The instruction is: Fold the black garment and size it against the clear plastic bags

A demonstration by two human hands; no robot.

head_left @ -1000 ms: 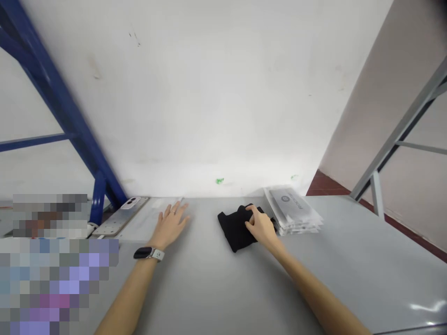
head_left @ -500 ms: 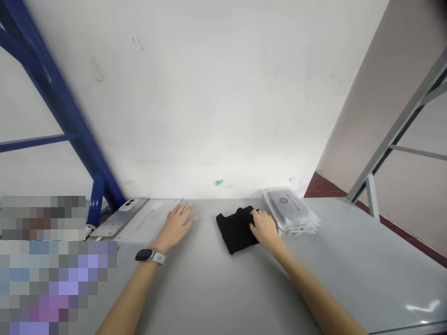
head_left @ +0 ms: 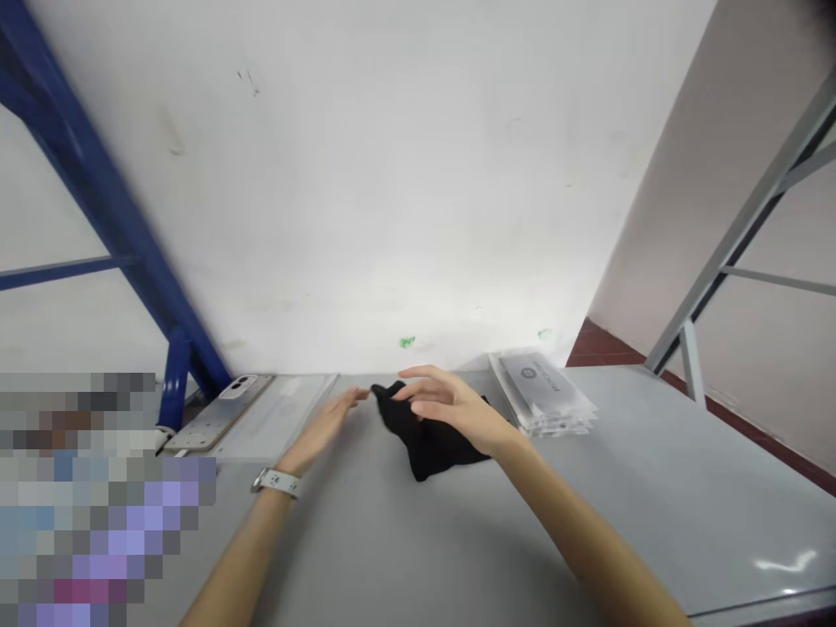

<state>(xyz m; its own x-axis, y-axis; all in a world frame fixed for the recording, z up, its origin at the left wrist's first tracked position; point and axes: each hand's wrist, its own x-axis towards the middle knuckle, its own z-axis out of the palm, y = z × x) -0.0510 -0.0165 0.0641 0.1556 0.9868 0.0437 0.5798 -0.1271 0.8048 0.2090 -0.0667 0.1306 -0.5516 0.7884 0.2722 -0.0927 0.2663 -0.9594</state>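
Note:
A piece of folded black cloth (head_left: 444, 448) lies on the grey table, its exact kind unclear. Its upper left corner is raised and stretched to the left. At that corner are the fingertips of my left hand (head_left: 325, 428), pressed together and seemingly pinching the edge. Over the cloth's upper part, my right hand (head_left: 461, 412) has its fingers spread and slightly bent. The lower fingers partly cover the fabric, and whether they touch it is hard to see. A light watch strap (head_left: 279, 482) circles my left wrist.
A stack of flat clear plastic packets (head_left: 549, 394) stands right of the cloth by the wall. To the left lie a phone (head_left: 219, 416) and a transparent plastic bag (head_left: 278, 414). A blue metal frame (head_left: 124, 209) rises at the left, a grey one (head_left: 731, 252) at the right.
My left hand has turned and its fingers have closed in at the cloth's corner. My right hand has moved left across the cloth. The cloth's left corner now reaches further left.

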